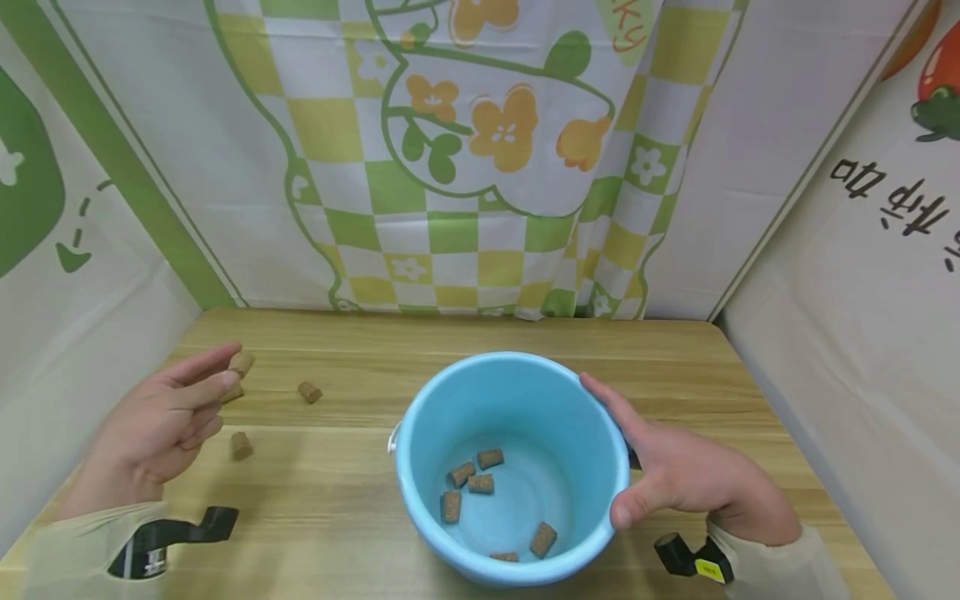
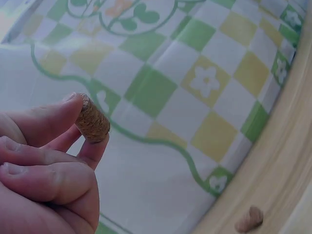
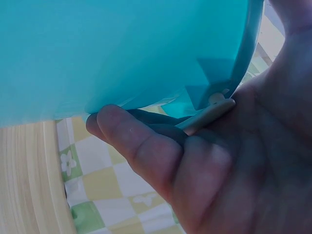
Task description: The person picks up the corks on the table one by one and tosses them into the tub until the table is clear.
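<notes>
My left hand (image 1: 153, 425) pinches a cork (image 2: 93, 119) between thumb and fingertips, held over the left side of the table. Below and beside that hand lie a loose cork (image 1: 241, 446), a second cork (image 1: 309, 392) and a third, partly hidden by the fingers. At the centre stands a light blue bucket (image 1: 512, 360) with several brown corks (image 1: 481, 483) on its bottom. My right hand (image 1: 686, 471) grips the bucket's right side, thumb at the rim. In the right wrist view, its fingers (image 3: 141, 141) lie along the outer wall, by the handle.
The bucket stands on a wood-grain table (image 1: 337, 342). A green, yellow and white checked curtain (image 1: 465, 242) hangs behind the far edge. White printed side panels (image 1: 862, 317) flank the table. Each wrist wears a black strap-mounted camera (image 1: 146, 546).
</notes>
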Available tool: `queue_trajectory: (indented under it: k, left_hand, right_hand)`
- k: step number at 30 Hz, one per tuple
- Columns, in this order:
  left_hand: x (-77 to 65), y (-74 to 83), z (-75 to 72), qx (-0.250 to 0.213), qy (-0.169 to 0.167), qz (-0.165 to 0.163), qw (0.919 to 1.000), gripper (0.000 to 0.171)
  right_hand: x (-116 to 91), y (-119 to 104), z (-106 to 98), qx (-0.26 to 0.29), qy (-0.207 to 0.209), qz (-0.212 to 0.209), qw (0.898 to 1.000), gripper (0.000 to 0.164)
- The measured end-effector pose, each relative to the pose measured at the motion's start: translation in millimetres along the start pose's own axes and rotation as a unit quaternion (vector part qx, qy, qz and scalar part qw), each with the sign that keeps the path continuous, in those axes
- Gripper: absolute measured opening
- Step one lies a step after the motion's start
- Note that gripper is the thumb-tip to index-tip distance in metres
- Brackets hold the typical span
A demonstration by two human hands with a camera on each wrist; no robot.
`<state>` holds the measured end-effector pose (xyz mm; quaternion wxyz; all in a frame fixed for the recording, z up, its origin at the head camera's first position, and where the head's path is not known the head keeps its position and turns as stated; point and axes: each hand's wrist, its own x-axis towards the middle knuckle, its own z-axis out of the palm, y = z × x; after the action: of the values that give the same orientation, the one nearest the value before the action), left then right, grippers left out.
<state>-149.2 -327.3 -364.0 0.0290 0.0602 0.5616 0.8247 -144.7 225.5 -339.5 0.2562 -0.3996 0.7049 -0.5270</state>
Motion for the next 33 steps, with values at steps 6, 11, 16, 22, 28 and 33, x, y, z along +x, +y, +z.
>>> queue_trajectory:
  k: [6, 11, 16, 22, 28, 33]
  left_hand:
    - [2.8, 6.7, 29.8, 0.026, -0.036, 0.025, 0.9987, 0.04]
    - [-0.6, 15.6, 58.1, 0.051, -0.055, 0.045, 0.9961, 0.041]
    - [-4.9, 21.7, 89.5, 0.098, -0.067, 0.044, 0.9919, 0.043]
    - [-9.6, 22.8, 119.1, 0.164, -0.066, 0.03, 0.9838, 0.041]
    - [-11.6, 20.0, 142.2, 0.267, -0.066, 0.018, 0.9612, 0.039]
    - [-12.4, 15.0, 165.0, 0.327, -0.089, 0.008, 0.9407, 0.04]
  right_hand:
    - [-0.6, 0.4, 0.0, -0.007, 0.002, 0.002, 1.0, 0.123]
    - [0.3, 0.7, -0.2, -0.005, 0.0, -0.002, 1.0, 0.123]
    - [0.2, 1.5, -0.4, 0.003, -0.004, -0.004, 1.0, 0.123]
    - [-0.4, 2.0, -0.1, -0.001, -0.001, -0.002, 1.0, 0.122]
    - [-0.3, 2.2, 0.0, -0.009, 0.002, -0.005, 1.0, 0.123]
    - [-0.7, 2.4, -0.8, -0.019, 0.003, -0.009, 1.0, 0.124]
